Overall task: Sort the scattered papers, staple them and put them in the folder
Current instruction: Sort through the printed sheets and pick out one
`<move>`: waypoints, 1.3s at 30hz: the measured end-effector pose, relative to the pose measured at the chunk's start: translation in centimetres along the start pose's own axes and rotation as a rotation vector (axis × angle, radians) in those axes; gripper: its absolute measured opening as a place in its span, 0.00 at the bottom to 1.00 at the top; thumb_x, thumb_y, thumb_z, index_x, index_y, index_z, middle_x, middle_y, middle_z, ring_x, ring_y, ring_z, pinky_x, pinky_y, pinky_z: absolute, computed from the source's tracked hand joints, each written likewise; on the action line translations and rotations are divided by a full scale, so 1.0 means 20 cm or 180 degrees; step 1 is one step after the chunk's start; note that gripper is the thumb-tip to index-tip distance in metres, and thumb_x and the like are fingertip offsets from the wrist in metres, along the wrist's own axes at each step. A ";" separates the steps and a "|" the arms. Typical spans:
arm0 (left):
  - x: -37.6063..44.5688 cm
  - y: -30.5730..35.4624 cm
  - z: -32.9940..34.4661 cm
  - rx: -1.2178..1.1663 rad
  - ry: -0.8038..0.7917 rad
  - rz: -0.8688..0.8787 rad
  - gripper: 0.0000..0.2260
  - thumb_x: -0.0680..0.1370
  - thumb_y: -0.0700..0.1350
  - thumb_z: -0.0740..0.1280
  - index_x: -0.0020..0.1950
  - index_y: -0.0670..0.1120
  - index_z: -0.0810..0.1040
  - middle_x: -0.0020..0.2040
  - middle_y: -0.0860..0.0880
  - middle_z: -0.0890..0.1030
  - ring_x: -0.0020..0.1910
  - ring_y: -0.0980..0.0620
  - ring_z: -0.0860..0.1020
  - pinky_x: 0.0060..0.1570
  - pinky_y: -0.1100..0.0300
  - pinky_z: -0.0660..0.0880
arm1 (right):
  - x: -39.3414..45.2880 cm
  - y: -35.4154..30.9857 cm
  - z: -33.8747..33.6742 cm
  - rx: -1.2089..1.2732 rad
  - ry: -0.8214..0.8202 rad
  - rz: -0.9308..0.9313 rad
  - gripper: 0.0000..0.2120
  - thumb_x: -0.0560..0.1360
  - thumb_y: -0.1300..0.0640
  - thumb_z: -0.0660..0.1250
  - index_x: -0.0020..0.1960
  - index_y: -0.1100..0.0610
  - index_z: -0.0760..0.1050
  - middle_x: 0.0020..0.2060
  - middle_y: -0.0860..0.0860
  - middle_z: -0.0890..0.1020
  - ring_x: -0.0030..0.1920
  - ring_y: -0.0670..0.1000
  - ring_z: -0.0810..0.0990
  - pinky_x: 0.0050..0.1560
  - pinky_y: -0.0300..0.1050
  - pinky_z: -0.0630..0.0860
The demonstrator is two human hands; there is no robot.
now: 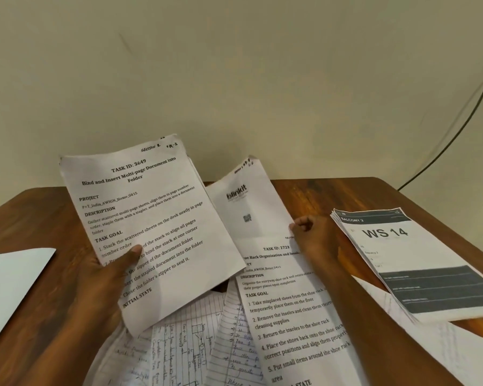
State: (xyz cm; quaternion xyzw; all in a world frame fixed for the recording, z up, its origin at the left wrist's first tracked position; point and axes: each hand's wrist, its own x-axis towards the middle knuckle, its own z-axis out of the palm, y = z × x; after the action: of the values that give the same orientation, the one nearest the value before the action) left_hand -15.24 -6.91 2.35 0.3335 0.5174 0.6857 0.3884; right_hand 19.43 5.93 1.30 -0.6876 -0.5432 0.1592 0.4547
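Papers everywhere on a brown wooden table set against a plain pale wall. Nearest the centre, a small sheaf of printed sheets headed "TASK ID: 3649", raised off the table and tilted, top edge leaning toward the wall. Gripped along the lower left edge by the left hand — thumb pressed flat across the printed face, the other fingers hidden behind the sheets.

Just beside it to the right, a sheet with a "blinkit" logo, lifted at an angle, its left part tucked behind the raised sheaf. Held at its right edge by the right hand, fingers curled in and pinching the paper's margin. Directly below that, lying flat, a printed page headed "TASK ID: 2723", its right side covered by the right forearm.

Under and in front of these, handwritten ruled pages spread loosely, overlapping one another and running off the bottom edge of the view.

Further right, well apart from the hands, a neat stack of sheets with "WS 14" in large print and dark bands, lying flat near the table's right edge. More plain white paper partly under it, toward the lower right corner.

On the far left, a blank white sheet, cut off by the frame. On the wall at upper right, a dark cable — running down behind the table.
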 end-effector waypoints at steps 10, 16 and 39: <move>0.01 -0.01 -0.01 -0.0148 0.0052 -0.0029 0.11 0.80 0.37 0.71 0.57 0.51 0.81 0.44 0.51 0.89 0.37 0.55 0.87 0.29 0.59 0.81 | 0.05 -0.13 -0.09 0.1675 0.1200 -0.0016 0.04 0.76 0.58 0.76 0.48 0.51 0.83 0.41 0.47 0.86 0.41 0.47 0.85 0.46 0.46 0.84; 0.01 0.00 -0.01 -0.0328 0.0078 -0.0111 0.17 0.77 0.38 0.74 0.65 0.46 0.80 0.41 0.50 0.87 0.29 0.56 0.84 0.23 0.62 0.77 | 0.11 -0.23 -0.22 0.2449 0.0950 0.0304 0.06 0.76 0.63 0.75 0.47 0.52 0.83 0.38 0.51 0.87 0.31 0.47 0.80 0.36 0.45 0.80; -0.04 0.02 0.04 -0.0657 -0.0762 -0.0541 0.19 0.73 0.33 0.71 0.63 0.42 0.81 0.56 0.38 0.87 0.48 0.37 0.88 0.40 0.42 0.86 | 0.07 -0.19 -0.36 0.1276 -0.2725 0.0365 0.12 0.75 0.70 0.71 0.57 0.74 0.77 0.39 0.63 0.80 0.28 0.52 0.78 0.26 0.41 0.73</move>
State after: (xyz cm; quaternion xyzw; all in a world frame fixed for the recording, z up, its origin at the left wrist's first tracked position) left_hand -14.22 -7.34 2.86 0.3263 0.4207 0.6553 0.5359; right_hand 22.70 3.98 8.60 -0.4878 -0.6015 0.5547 0.3041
